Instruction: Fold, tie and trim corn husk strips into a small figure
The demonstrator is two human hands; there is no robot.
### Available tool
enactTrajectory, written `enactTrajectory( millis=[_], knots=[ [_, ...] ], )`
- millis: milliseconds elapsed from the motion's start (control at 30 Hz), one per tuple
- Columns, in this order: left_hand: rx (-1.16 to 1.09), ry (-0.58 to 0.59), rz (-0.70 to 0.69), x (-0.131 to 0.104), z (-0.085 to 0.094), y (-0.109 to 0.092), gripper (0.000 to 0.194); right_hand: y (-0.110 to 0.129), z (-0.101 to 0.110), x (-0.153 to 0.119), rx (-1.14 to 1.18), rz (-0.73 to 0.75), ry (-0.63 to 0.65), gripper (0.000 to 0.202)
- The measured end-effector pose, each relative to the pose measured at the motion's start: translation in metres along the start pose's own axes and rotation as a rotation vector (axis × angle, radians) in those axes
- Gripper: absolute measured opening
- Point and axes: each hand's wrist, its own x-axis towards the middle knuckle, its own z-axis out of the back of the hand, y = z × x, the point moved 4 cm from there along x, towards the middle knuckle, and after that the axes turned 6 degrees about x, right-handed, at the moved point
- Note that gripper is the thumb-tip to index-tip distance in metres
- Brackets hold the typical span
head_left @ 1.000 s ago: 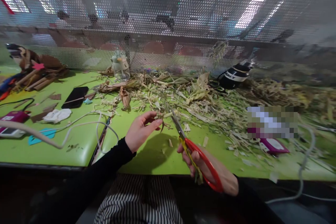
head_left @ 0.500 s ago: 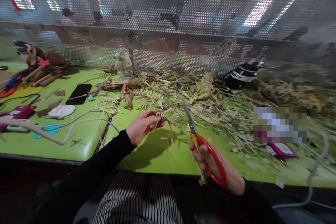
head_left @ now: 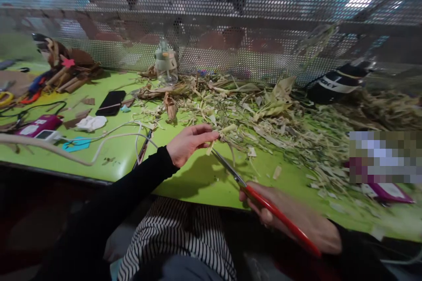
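My left hand (head_left: pixel 189 144) pinches a small knotted piece of pale green-and-tan plant strip (head_left: pixel 227 130) between thumb and fingers, held above the green table. Loose ends hang below it. My right hand (head_left: pixel 293 208) is wrapped round red-handled scissors (head_left: pixel 234 173). Their blades point up and left and look closed, with the tips just under my left fingertips and close to a hanging end. Whether the tips touch the strip I cannot tell. Dried husk scraps (head_left: pixel 244 109) lie heaped beyond both hands.
A perforated metal screen (head_left: pixel 211 48) stands behind the table (head_left: pixel 184 184). Before it are a clear bottle (head_left: pixel 166 68) and a tipped black bottle (head_left: pixel 338 84). A phone (head_left: pixel 111 103), white cables (head_left: pixel 108 142) and a purple device (head_left: pixel 39 125) lie left; another purple device (head_left: pixel 391 191) lies right.
The scissors have swung left to the strip in my left hand, their blades now angled up-left. A yellowish strip that was in my right hand no longer shows there. The whole view has shifted.
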Motion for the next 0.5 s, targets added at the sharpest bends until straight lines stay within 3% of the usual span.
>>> enactTrajectory(
  millis=[133, 500],
  knots=[
    [0.035, 0.017, -0.011, -0.0009, -0.0027, 0.0011, 0.017, 0.0041, -0.0017, 0.0038, -0.075, -0.029, 0.146, 0.061],
    [0.061, 0.03, 0.012, 0.002, -0.004, 0.005, 0.016, 0.0036, 0.002, 0.0099, -0.153, -0.122, 0.123, 0.041]
  ],
)
